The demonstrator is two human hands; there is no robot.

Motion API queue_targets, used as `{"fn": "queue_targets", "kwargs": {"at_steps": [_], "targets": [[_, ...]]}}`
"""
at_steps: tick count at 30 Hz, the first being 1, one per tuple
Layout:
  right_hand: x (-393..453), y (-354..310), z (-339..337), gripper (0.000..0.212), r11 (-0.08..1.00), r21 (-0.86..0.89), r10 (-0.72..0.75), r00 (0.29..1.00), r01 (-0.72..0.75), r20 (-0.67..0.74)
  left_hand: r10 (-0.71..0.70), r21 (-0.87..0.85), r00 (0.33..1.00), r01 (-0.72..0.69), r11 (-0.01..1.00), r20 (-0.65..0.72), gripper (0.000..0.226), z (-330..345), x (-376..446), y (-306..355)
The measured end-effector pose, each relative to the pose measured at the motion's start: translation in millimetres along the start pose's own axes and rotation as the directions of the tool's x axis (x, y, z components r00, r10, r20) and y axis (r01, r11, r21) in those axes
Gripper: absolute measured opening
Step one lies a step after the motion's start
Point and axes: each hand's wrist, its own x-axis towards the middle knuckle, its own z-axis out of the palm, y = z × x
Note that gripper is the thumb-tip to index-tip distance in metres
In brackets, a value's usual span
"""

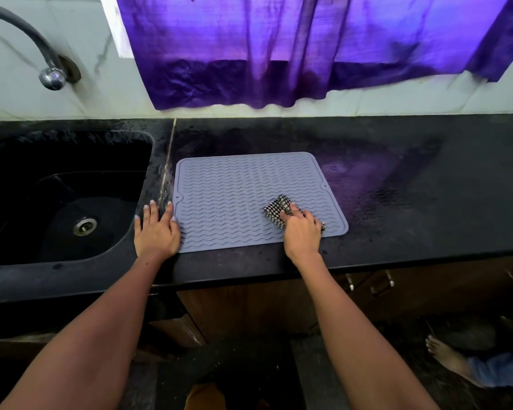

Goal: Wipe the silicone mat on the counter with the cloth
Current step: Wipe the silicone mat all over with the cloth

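Observation:
A grey silicone mat (237,196) with wavy ridges lies flat on the black counter (412,202), just right of the sink. My right hand (302,232) presses a folded black-and-white checked cloth (277,210) onto the mat's near right part, fingers curled over it. Most of the cloth shows ahead of my fingers; a small corner pokes out on the right of my hand. My left hand (156,232) rests flat with fingers spread on the counter at the mat's near left corner, its thumb side overlapping the mat's edge.
A black sink (36,202) with a metal drain (85,226) sits to the left, a tap (52,76) above it. A purple curtain (293,48) hangs over the wall behind. Cabinet handles (382,285) sit below the counter edge. A person's bare foot (447,359) stands on the floor at lower right.

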Motion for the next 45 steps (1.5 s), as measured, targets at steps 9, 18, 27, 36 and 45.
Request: {"fn": "queue_targets", "kwargs": {"at_steps": [9,18,27,36,45], "targets": [[27,19,-35,0.045,0.925,0.338,0.112,0.975,-0.174,0.193,-0.006,0.000,1.000,0.006,1.000,0.014,0.052,0,-1,0],[12,46,-21,0.033,0.943,0.104,0.321,0.945,-0.315,-0.053,-0.006,0.010,1.000,0.006,1.000,-0.003,0.052,2,1,-2],[12,54,-14,0.040,0.972,0.023,0.233,0.972,-0.234,0.020,-0.001,0.006,1.000,0.001,1.000,-0.002,0.052,-1,-2,0],[40,53,-28,0.035,0.848,0.329,0.449,0.893,-0.415,-0.032,0.002,0.004,1.000,-0.002,1.000,0.006,0.052,-5,-4,2],[40,46,-12,0.040,0.946,0.053,0.321,0.947,-0.321,0.013,0.006,0.016,1.000,-0.007,1.000,0.025,0.053,-7,-5,4]]}}
